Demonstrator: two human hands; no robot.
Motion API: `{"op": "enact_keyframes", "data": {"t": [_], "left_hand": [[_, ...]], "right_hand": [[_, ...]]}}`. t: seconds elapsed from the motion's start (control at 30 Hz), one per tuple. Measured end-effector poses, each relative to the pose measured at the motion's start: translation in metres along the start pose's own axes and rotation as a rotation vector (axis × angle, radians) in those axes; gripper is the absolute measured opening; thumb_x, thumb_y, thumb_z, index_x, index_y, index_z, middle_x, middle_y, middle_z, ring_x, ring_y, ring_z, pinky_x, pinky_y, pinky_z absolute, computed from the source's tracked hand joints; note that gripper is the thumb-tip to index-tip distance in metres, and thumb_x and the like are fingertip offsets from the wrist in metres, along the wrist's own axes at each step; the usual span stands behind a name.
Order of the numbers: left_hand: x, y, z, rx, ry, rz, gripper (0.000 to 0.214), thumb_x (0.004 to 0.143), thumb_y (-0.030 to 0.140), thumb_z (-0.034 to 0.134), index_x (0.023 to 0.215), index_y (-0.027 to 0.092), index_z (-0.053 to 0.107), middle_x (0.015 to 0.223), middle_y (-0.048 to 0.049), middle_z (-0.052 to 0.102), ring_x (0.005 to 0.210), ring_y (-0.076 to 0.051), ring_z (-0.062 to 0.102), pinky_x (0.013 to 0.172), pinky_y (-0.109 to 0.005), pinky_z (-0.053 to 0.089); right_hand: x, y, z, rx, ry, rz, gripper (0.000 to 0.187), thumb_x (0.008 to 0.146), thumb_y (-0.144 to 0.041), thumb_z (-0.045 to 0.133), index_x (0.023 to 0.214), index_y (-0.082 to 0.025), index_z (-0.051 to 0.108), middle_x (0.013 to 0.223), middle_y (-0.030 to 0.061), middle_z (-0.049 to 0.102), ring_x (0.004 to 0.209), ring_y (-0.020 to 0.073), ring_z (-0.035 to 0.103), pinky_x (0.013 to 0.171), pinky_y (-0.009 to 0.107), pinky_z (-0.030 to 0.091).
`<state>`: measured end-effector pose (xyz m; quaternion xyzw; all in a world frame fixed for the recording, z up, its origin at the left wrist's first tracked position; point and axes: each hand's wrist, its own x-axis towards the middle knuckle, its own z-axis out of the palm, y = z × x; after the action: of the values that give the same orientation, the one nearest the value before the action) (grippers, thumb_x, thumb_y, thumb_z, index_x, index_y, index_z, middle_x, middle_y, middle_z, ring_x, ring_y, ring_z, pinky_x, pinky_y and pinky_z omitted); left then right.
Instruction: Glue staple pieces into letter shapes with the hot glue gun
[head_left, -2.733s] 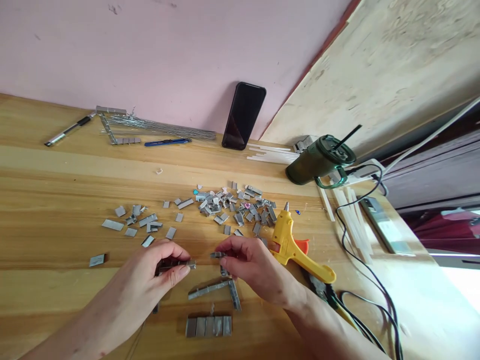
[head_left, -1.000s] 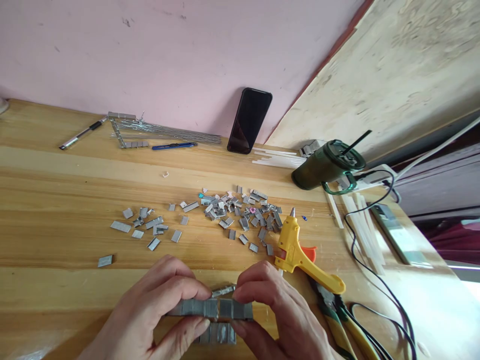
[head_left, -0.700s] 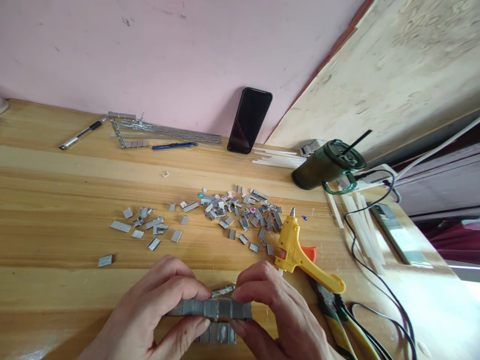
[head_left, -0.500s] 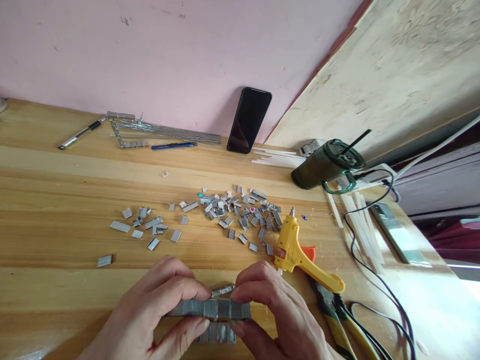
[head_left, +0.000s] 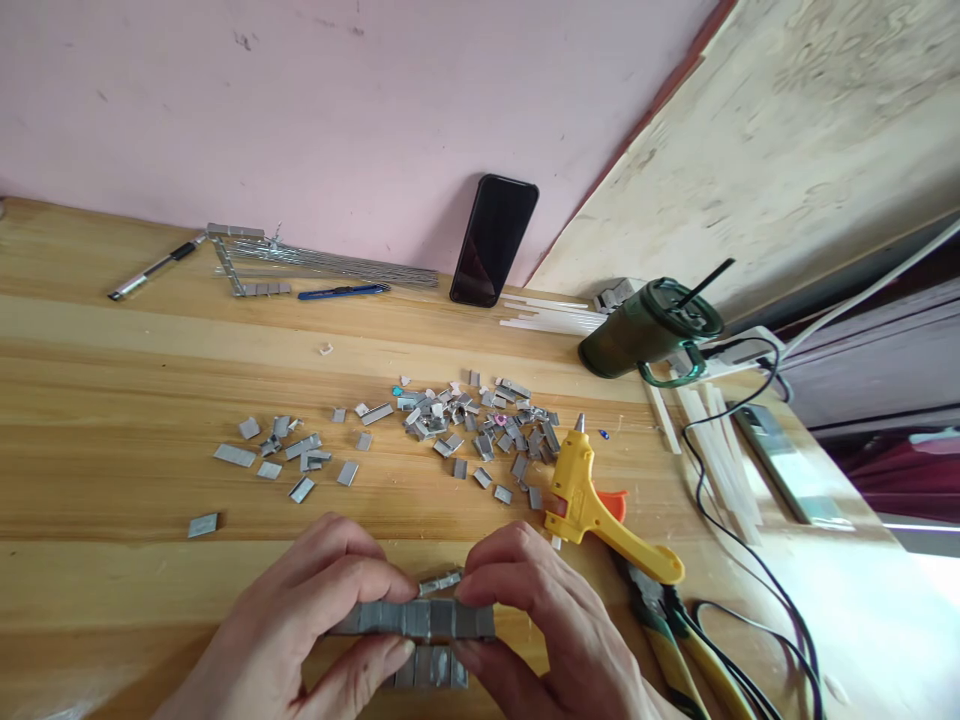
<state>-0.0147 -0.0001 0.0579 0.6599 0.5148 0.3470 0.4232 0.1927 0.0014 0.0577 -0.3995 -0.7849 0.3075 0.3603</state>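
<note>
Grey segmented strip (head_left: 415,619) is held level toward the near side of the worktop (head_left: 112,400); whether it is touching the wood can't be told. Its left part is pinched between thumb and fingers of the left hand (head_left: 307,600), its right part likewise by the right hand (head_left: 551,625). A pale seam (head_left: 429,620) is seen between the two grips. For a clean join, the segments are probably best kept in line, faces flush, with even inward pressure and no twist; fingertips best kept off the seam. A thin strip (head_left: 440,582) is seen just behind, partly covered; a flat row of segments (head_left: 433,667) is seen in front, partly hidden by the thumbs. Farther out, loose pieces (head_left: 427,425) are scattered mid-worktop, with glue gun (head_left: 576,490) and pliers (head_left: 649,600) laid toward the right edge.
</note>
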Motion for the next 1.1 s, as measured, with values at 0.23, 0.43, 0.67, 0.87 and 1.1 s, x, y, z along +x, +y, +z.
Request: {"op": "enact_keyframes", "data": {"t": [0.23, 0.43, 0.67, 0.87, 1.1], "left_hand": [[-0.0002, -0.0022, 0.0029, -0.053, 0.015, 0.029, 0.011, 0.076, 0.023, 0.065, 0.076, 0.034, 0.070, 0.069, 0.0071, 0.063, 0.057, -0.008, 0.057, 0.052, -0.012, 0.043], [-0.0011, -0.0048, 0.0039, -0.087, 0.012, 0.062, 0.014, 0.078, 0.021, 0.065, 0.078, 0.034, 0.069, 0.070, 0.0082, 0.061, 0.058, -0.007, 0.058, 0.052, -0.011, 0.043], [-0.0002, -0.0065, 0.0009, -0.033, -0.020, 0.138, 0.010, 0.081, 0.024, 0.064, 0.081, 0.033, 0.066, 0.073, 0.0097, 0.060, 0.061, -0.006, 0.059, 0.053, -0.009, 0.043], [-0.0005, -0.0083, 0.0016, -0.017, -0.021, 0.161, 0.008, 0.084, 0.025, 0.062, 0.082, 0.033, 0.066, 0.073, 0.0091, 0.060, 0.060, -0.006, 0.058, 0.053, -0.010, 0.042], [-0.0028, -0.0098, 0.0043, -0.008, -0.010, 0.164, 0.009, 0.088, 0.029, 0.060, 0.081, 0.032, 0.066, 0.073, 0.0084, 0.059, 0.057, -0.006, 0.055, 0.050, -0.010, 0.041]], "right_hand": [[0.0020, 0.0003, -0.0001, 0.011, 0.039, -0.017, 0.020, 0.082, -0.011, 0.065, 0.098, -0.020, 0.057, 0.084, 0.0027, 0.063, 0.074, 0.0151, 0.061, 0.066, 0.026, 0.053], [-0.0025, 0.0019, 0.0029, 0.035, 0.031, -0.030, 0.015, 0.087, -0.016, 0.062, 0.100, -0.019, 0.057, 0.085, 0.0038, 0.062, 0.075, 0.0159, 0.060, 0.066, 0.027, 0.052], [-0.0018, 0.0039, 0.0036, 0.043, 0.038, -0.086, 0.015, 0.088, -0.017, 0.062, 0.103, -0.017, 0.057, 0.085, 0.0059, 0.061, 0.076, 0.0168, 0.060, 0.066, 0.028, 0.052], [-0.0008, 0.0037, 0.0032, 0.031, 0.034, -0.106, 0.015, 0.090, -0.019, 0.060, 0.104, -0.019, 0.056, 0.085, 0.0053, 0.061, 0.074, 0.0170, 0.059, 0.063, 0.029, 0.052], [-0.0016, 0.0057, 0.0045, 0.041, 0.041, -0.115, 0.013, 0.091, -0.021, 0.060, 0.103, -0.018, 0.057, 0.084, 0.0056, 0.060, 0.073, 0.0171, 0.058, 0.063, 0.029, 0.052]]}}
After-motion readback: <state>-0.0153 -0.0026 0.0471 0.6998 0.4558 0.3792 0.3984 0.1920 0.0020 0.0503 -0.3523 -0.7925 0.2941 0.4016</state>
